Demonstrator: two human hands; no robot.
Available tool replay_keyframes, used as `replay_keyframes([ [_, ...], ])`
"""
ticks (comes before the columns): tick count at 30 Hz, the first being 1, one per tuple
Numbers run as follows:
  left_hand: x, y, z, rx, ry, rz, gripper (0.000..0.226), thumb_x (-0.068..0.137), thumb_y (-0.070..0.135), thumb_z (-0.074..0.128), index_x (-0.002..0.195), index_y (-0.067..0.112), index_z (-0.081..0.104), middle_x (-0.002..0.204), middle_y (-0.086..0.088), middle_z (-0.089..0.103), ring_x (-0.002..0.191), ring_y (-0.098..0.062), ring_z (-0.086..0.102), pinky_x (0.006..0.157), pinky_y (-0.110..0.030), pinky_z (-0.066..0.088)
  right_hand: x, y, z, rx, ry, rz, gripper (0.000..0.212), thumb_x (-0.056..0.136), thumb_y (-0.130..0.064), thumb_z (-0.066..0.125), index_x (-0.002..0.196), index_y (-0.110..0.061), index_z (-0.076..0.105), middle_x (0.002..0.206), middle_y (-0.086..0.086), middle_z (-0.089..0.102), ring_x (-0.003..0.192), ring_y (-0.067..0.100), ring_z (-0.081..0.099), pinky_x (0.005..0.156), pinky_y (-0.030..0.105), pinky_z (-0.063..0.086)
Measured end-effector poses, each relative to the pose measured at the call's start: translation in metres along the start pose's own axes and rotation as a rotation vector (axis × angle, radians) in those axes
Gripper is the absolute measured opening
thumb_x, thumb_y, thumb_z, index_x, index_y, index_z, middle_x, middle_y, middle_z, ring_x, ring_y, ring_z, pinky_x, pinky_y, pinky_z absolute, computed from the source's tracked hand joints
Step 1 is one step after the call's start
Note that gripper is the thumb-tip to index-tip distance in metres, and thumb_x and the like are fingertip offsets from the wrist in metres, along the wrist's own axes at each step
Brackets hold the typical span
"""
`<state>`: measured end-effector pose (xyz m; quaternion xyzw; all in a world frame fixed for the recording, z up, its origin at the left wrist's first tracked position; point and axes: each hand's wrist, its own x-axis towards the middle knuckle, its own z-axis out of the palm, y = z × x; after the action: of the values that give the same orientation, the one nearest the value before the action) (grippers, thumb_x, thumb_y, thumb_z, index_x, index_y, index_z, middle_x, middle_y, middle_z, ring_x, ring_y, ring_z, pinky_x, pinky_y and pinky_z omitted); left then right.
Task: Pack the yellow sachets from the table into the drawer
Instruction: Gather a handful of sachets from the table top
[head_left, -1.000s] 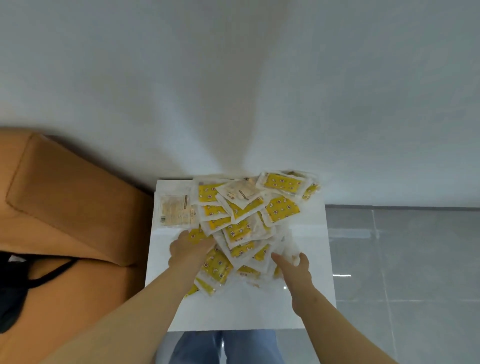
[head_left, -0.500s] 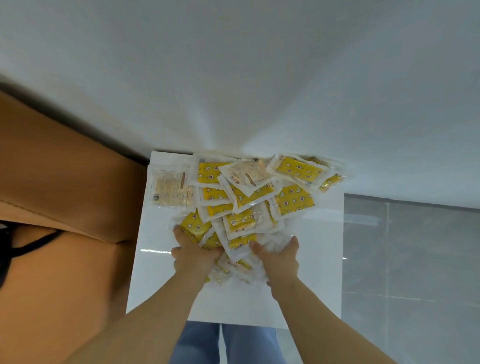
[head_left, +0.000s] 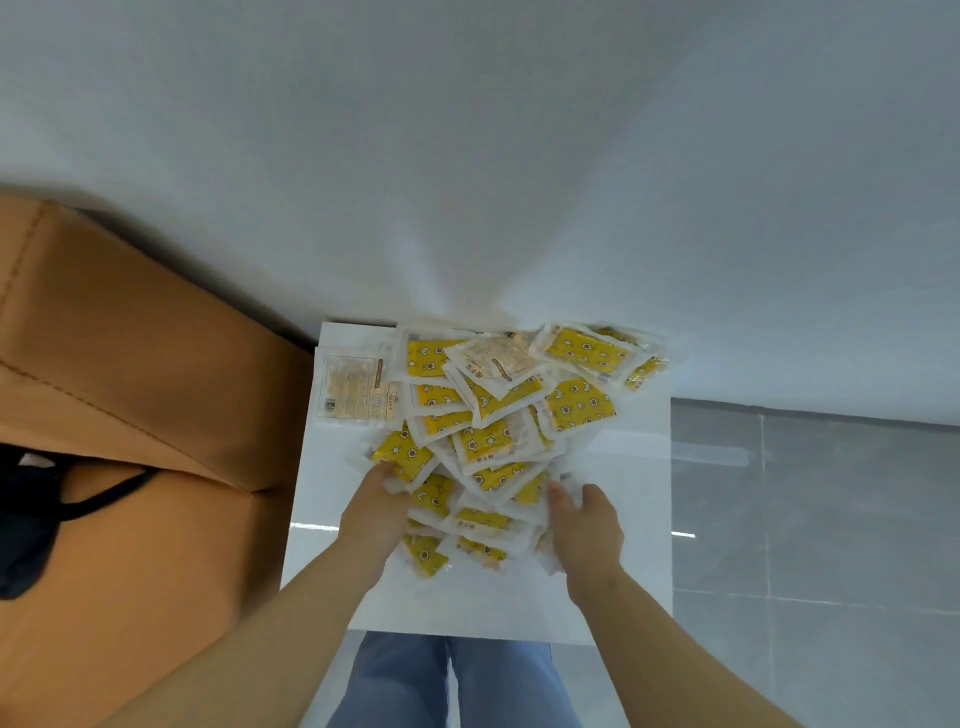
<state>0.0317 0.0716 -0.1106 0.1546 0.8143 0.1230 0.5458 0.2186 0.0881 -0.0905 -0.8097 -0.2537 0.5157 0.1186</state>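
Observation:
A heap of yellow sachets (head_left: 498, 441) in clear wrappers covers the back and middle of the small white table (head_left: 628, 467). My left hand (head_left: 374, 514) presses against the near left side of the heap, fingers closed on a yellow sachet at its edge. On the near right side, my right hand (head_left: 587, 525) has thumb and fingers curled around the wrappers. A loose bunch of sachets lies between the two hands. One pale, see-through sachet (head_left: 353, 387) lies flat at the table's back left corner. No drawer shows in this view.
An orange sofa (head_left: 130, 364) stands tight against the table's left side, with a black bag and strap (head_left: 31, 519) on it. The white wall is right behind the table. Grey floor tiles (head_left: 805, 519) lie to the right. My jeans-clad legs (head_left: 452, 680) are below the near edge.
Both hands closed in on the near part of the heap, then drew slightly apart, with a bunch of sachets pulled toward the near edge. The camera view shifted.

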Motion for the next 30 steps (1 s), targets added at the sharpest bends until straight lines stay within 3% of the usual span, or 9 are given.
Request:
replay_keyframes([
  [4, -0.023, 0.011, 0.005, 0.239, 0.015, -0.034, 0.049, 0.089, 0.03, 0.052, 0.136, 0.024, 0.041, 0.132, -0.014, 0.041, 0.117, -0.033, 0.046, 0.1, -0.039, 0.042, -0.018, 0.006, -0.021, 0.019, 0.065, 0.022, 0.031, 0.095, -0.026, 0.047, 0.069, -0.01, 0.04, 0.07, 0.005, 0.048, 0.063, 0.018, 0.045, 0.056, 0.028, 0.037],
  [7, -0.039, 0.019, 0.016, 0.176, -0.018, -0.022, 0.048, 0.088, 0.041, 0.051, 0.133, 0.024, 0.043, 0.134, -0.013, 0.035, 0.122, -0.032, 0.041, 0.103, -0.043, 0.039, -0.029, 0.005, -0.034, 0.101, 0.087, 0.021, 0.032, 0.095, -0.025, 0.047, 0.069, -0.008, 0.042, 0.069, 0.007, 0.049, 0.064, 0.019, 0.046, 0.058, 0.03, 0.038],
  [9, -0.047, 0.025, 0.022, 0.101, -0.11, -0.05, 0.051, 0.089, 0.052, 0.047, 0.133, 0.025, 0.043, 0.135, -0.011, 0.042, 0.124, -0.031, 0.041, 0.105, -0.045, 0.037, -0.035, 0.001, -0.04, 0.183, 0.057, 0.01, 0.028, 0.096, -0.025, 0.046, 0.076, -0.006, 0.049, 0.075, 0.009, 0.056, 0.069, 0.021, 0.053, 0.062, 0.03, 0.043],
  [13, -0.069, 0.037, 0.018, -0.376, -0.478, -0.274, 0.05, 0.083, 0.063, 0.049, 0.119, 0.029, 0.055, 0.118, -0.009, 0.065, 0.11, -0.031, 0.058, 0.087, -0.046, 0.049, -0.048, -0.013, -0.043, 0.309, -0.087, -0.016, 0.021, 0.098, -0.025, 0.044, 0.087, -0.013, 0.057, 0.083, 0.007, 0.064, 0.074, 0.018, 0.062, 0.059, 0.025, 0.049],
  [17, -0.079, 0.045, 0.006, -0.584, -0.72, -0.277, 0.027, 0.09, 0.034, 0.053, 0.107, 0.017, 0.066, 0.104, -0.012, 0.072, 0.089, -0.029, 0.07, 0.07, -0.04, 0.057, -0.054, -0.02, -0.037, 0.319, -0.201, -0.045, 0.018, 0.099, -0.026, 0.044, 0.091, -0.019, 0.058, 0.089, 0.004, 0.066, 0.079, 0.015, 0.064, 0.062, 0.024, 0.053],
  [21, -0.072, 0.043, -0.001, -0.426, -0.609, -0.192, 0.027, 0.086, 0.002, 0.06, 0.109, 0.017, 0.061, 0.098, -0.011, 0.073, 0.092, -0.03, 0.068, 0.073, -0.043, 0.056, -0.052, -0.021, -0.03, 0.34, -0.367, -0.026, 0.016, 0.098, -0.027, 0.045, 0.102, -0.021, 0.06, 0.099, 0.002, 0.069, 0.088, 0.015, 0.066, 0.07, 0.025, 0.054],
  [26, -0.058, 0.032, -0.012, -0.369, -0.486, -0.147, 0.023, 0.087, 0.004, 0.06, 0.104, 0.019, 0.061, 0.093, -0.007, 0.073, 0.09, -0.027, 0.067, 0.068, -0.039, 0.057, -0.045, -0.018, -0.017, 0.225, -0.456, 0.057, 0.023, 0.098, -0.031, 0.044, 0.114, -0.021, 0.057, 0.106, 0.001, 0.065, 0.097, 0.02, 0.061, 0.084, 0.032, 0.05],
  [28, -0.05, 0.027, -0.014, -0.354, -0.426, -0.135, 0.025, 0.088, 0.007, 0.06, 0.108, 0.021, 0.059, 0.1, -0.007, 0.07, 0.093, -0.027, 0.065, 0.071, -0.039, 0.054, -0.034, -0.012, -0.015, 0.192, -0.299, 0.036, 0.029, 0.097, -0.031, 0.046, 0.123, -0.02, 0.052, 0.115, 0.002, 0.059, 0.103, 0.021, 0.056, 0.087, 0.032, 0.047],
  [30, -0.041, 0.021, -0.012, -0.306, -0.375, -0.116, 0.028, 0.088, 0.01, 0.062, 0.114, 0.022, 0.057, 0.104, -0.006, 0.068, 0.095, -0.027, 0.063, 0.072, -0.038, 0.053, -0.016, -0.003, -0.017, 0.08, 0.0, 0.055, 0.041, 0.094, -0.032, 0.05, 0.133, -0.018, 0.045, 0.129, 0.007, 0.052, 0.115, 0.026, 0.051, 0.098, 0.039, 0.043],
])
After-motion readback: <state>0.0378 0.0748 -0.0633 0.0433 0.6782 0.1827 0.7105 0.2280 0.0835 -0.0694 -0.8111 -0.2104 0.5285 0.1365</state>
